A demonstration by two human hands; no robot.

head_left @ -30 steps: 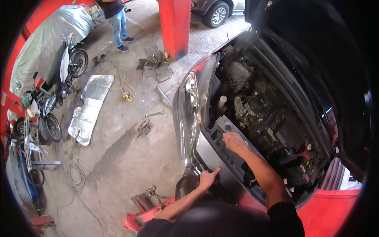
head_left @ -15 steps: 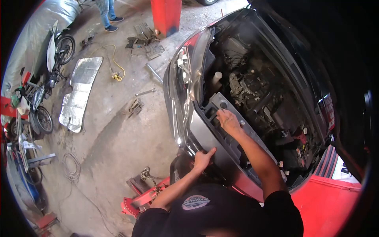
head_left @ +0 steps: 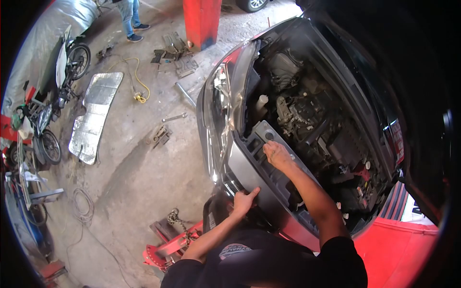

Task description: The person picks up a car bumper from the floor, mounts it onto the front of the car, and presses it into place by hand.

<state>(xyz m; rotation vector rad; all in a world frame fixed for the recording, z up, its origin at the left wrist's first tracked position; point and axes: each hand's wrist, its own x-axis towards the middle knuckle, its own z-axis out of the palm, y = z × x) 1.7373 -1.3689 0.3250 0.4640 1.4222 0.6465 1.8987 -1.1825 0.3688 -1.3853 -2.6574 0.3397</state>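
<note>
The car's front end, with its grey front bumper, faces me with the bonnet raised. My left hand grips the bumper edge. Its thumb lies along the top, and its other fingers are mostly hidden at the front. Farther in, my right hand is closed, fingers curled down at the black plastic panel behind the bumper. Whatever those fingers hold is hidden. Just beyond them sits a round black cap. The engine lies exposed behind the panel.
A red floor jack with a chain stands left of my body. On the floor lie a wrench, metal parts, a silver sunshade and a coiled cable. Motorcycles line the left; a person stands by a red post.
The view has shifted slightly. Both hands keep nearly the same places on the car, and the right fingers stay curled beside the black cap.
</note>
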